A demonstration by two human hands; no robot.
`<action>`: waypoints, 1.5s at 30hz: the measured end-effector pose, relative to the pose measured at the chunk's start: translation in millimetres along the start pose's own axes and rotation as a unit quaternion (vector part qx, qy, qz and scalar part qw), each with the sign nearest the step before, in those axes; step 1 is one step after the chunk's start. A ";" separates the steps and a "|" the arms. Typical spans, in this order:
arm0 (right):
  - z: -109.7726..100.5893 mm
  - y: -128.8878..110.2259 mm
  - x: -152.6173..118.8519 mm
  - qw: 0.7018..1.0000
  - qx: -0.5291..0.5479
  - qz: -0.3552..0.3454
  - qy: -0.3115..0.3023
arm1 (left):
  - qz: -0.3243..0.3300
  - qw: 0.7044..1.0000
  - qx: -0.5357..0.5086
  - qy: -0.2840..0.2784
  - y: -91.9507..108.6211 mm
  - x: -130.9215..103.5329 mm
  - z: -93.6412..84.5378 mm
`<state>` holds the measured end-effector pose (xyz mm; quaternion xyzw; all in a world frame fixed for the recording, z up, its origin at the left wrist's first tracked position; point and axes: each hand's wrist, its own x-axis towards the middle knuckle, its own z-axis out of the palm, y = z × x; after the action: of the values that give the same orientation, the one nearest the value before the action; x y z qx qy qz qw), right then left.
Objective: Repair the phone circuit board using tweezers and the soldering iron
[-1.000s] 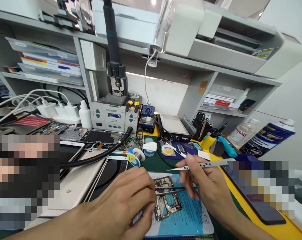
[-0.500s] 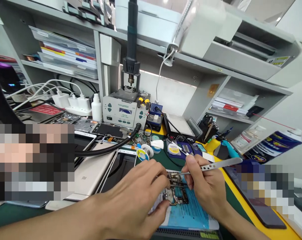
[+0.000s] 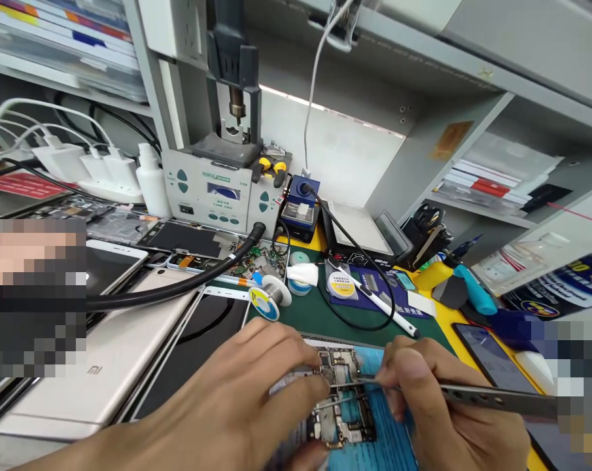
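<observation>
A phone circuit board (image 3: 352,433) with a cut-out in its middle lies on a blue, printed flat pad (image 3: 391,441). My left hand (image 3: 244,392) is at the board's left side, fingertips on its upper left edge and thumb near its lower left, holding it between them. Metal tweezers (image 3: 499,399) with holes along the handle are gripped in my right hand (image 3: 437,402). Their thin tips reach left over the board, close to my left fingertips. Whether the tips pinch anything is too small to tell.
Left of my hands lie several phones, one a gold phone (image 3: 89,373). Behind stand a solder spool (image 3: 276,291), a hot air station (image 3: 217,196) with a black hose (image 3: 178,294), and a white pen-shaped tool (image 3: 384,304). A dark phone (image 3: 487,350) lies at right.
The view has moved closer and tilted down toward the bench. My right hand has turned, so the tweezers lie flatter and point left. My left hand stays at the board.
</observation>
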<state>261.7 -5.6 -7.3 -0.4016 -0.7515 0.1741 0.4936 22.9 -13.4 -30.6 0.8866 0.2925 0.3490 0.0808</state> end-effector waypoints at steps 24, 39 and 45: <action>-3.4 -3.0 -0.6 0.999 0.025 -0.002 -0.024 | -0.027 0.999 0.037 0.017 4.6 -9.8 2.1; -14.9 7.1 18.4 0.988 -0.102 -0.090 -0.078 | -0.117 0.991 -0.043 0.043 4.3 1.0 -4.3; -33.5 2.9 26.7 0.973 -0.067 -0.089 -0.203 | -0.188 0.976 -0.089 0.061 -1.0 8.2 -12.0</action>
<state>287.3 12.4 22.0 -0.3218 -0.8787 0.1566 0.3159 19.3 -8.6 -17.4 0.7820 0.4263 0.4058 0.2051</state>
